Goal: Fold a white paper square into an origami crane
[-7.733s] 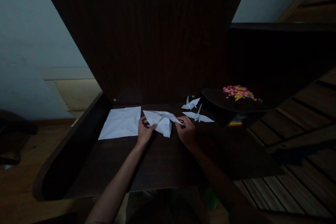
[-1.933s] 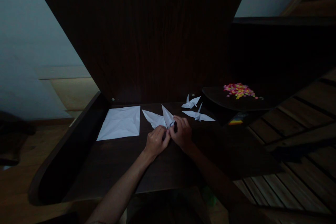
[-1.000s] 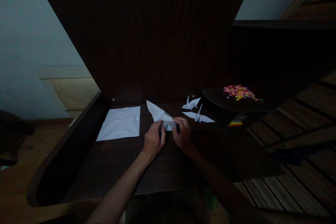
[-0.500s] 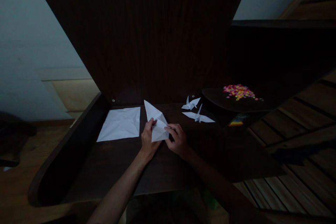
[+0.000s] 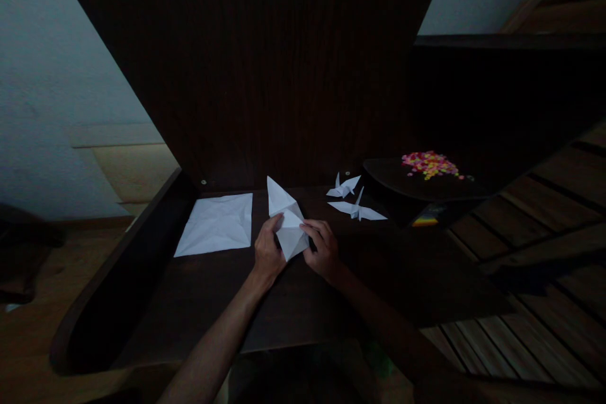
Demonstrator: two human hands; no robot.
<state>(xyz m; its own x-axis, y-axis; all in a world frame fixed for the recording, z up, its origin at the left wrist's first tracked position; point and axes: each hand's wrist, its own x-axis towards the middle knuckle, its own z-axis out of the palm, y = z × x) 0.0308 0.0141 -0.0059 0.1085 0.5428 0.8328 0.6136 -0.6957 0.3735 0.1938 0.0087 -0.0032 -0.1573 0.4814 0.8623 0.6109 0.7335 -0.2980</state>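
Between my two hands is a partly folded sheet of white paper (image 5: pixel 290 235), with one long point rising away from me and another corner pointing down. My left hand (image 5: pixel 269 247) grips its left edge, thumb on top. On the right edge, my right hand (image 5: pixel 322 249) pinches the paper with its fingers on the upper face. A creased square sheet of paper (image 5: pixel 215 225) lies flat to the left of my hands. Two white paper cranes stand to the right: one crane (image 5: pixel 344 186) farther back, the other crane (image 5: pixel 358 209) nearer me.
A pile of small pink, red and yellow pieces (image 5: pixel 432 165) sits on a dark rounded shelf (image 5: pixel 386 175) at the right. Under it is a packet with a yellow-orange band (image 5: pixel 426 219). A raised side panel (image 5: pixel 113 278) bounds the dark desk (image 5: pixel 208 309) on the left.
The folded paper has turned slightly and shifted right, and its lower part now narrows to a point. Both hands keep their hold on its edges.
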